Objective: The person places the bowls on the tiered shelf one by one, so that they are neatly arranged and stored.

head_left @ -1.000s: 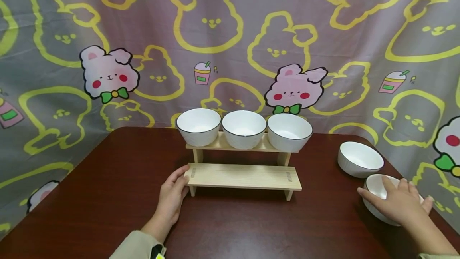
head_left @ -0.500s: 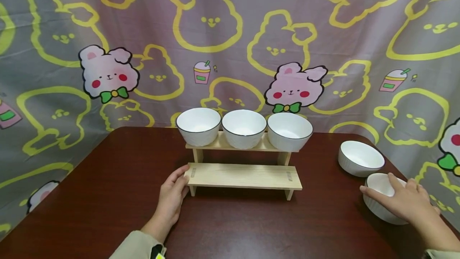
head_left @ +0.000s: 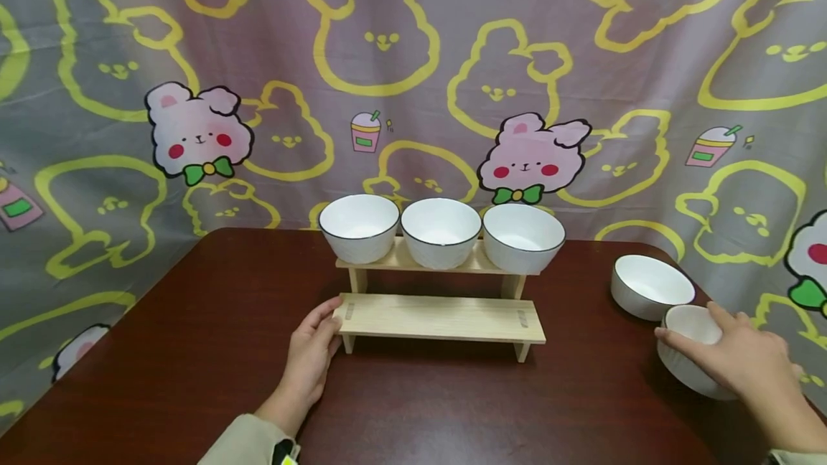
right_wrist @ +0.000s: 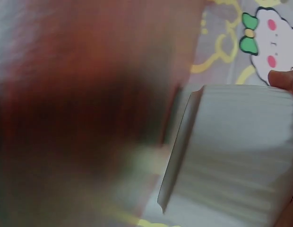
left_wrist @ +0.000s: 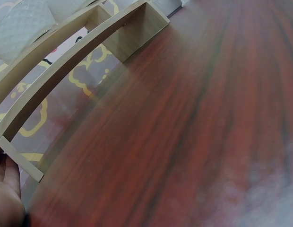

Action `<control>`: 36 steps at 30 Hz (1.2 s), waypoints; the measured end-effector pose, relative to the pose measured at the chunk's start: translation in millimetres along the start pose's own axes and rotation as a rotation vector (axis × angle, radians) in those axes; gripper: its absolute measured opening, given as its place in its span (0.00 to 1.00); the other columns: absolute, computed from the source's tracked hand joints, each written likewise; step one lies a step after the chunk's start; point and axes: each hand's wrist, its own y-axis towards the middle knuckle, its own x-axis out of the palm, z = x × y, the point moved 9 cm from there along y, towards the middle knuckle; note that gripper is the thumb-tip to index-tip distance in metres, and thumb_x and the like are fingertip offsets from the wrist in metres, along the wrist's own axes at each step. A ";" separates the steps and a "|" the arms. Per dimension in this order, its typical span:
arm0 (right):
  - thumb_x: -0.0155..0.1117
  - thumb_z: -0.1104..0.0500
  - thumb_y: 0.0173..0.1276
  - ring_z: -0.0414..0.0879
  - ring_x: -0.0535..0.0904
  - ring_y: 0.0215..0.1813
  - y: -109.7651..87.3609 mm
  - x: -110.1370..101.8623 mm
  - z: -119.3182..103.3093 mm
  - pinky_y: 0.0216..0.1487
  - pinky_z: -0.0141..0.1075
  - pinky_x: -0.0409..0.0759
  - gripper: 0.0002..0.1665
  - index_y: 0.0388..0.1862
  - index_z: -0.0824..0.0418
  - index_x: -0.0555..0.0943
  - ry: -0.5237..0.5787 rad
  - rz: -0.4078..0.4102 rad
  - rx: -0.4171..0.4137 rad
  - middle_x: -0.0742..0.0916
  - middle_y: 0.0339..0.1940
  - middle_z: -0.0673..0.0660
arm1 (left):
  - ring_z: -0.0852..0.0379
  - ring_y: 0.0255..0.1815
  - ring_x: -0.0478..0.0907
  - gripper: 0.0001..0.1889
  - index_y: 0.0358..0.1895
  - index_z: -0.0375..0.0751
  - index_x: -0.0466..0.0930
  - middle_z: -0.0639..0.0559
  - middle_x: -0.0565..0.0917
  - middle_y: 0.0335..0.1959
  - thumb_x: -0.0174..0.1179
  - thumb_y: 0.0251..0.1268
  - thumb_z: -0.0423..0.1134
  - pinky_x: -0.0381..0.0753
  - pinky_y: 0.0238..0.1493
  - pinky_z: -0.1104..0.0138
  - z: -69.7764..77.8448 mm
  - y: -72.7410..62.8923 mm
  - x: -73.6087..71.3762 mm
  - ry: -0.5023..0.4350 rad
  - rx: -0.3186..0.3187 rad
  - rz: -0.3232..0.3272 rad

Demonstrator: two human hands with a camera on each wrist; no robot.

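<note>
A two-tier wooden shelf (head_left: 439, 316) stands on the table, with three white dark-rimmed bowls (head_left: 441, 235) in a row on its upper tier. My left hand (head_left: 309, 357) grips the left end of the lower board, and in the left wrist view its fingers (left_wrist: 9, 177) lie beside the shelf's leg. At the right, my right hand (head_left: 752, 357) holds a ribbed white bowl (head_left: 686, 364) by its rim, thumb toward the shelf. The right wrist view shows this bowl's side and foot ring, tilted, above the blurred tabletop. Another white bowl (head_left: 651, 289) sits just behind it.
The dark red-brown table (head_left: 194, 350) has rounded far corners. A patterned curtain (head_left: 413, 77) with rabbit drawings hangs close behind it and along the right side. The lower board of the shelf bears nothing.
My right hand has closed round the near bowl's rim and lifted it slightly, tilting it and shifting it a little to the right. The left hand and shelf have stayed put.
</note>
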 end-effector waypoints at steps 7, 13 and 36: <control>0.55 0.26 0.53 0.78 0.62 0.42 -6.4 -26.7 -18.8 0.28 0.67 0.61 0.59 0.69 0.67 0.57 0.004 0.080 -0.047 0.66 0.52 0.77 | 0.65 0.54 0.69 0.22 0.65 0.33 0.64 0.41 0.64 0.66 0.43 0.68 0.31 0.70 0.48 0.77 1.1 0.9 0.8 0.007 -0.005 -0.006; 0.57 0.29 0.53 0.75 0.66 0.40 -13.5 -47.9 -44.5 0.29 0.58 0.65 0.54 0.63 0.71 0.65 -0.004 0.111 -0.141 0.69 0.52 0.77 | 0.62 0.56 0.68 0.22 0.65 0.34 0.64 0.41 0.64 0.66 0.43 0.68 0.31 0.70 0.48 0.77 0.8 1.1 0.8 0.014 -0.009 -0.008; 0.69 0.35 0.48 0.68 0.68 0.51 -59.4 -74.7 -149.9 0.32 0.50 0.71 0.47 0.63 0.59 0.71 0.166 0.042 -0.379 0.71 0.61 0.72 | 0.66 0.53 0.70 0.22 0.65 0.34 0.64 0.41 0.65 0.65 0.44 0.68 0.31 0.71 0.48 0.76 -1.5 0.3 -0.3 0.002 -0.009 0.001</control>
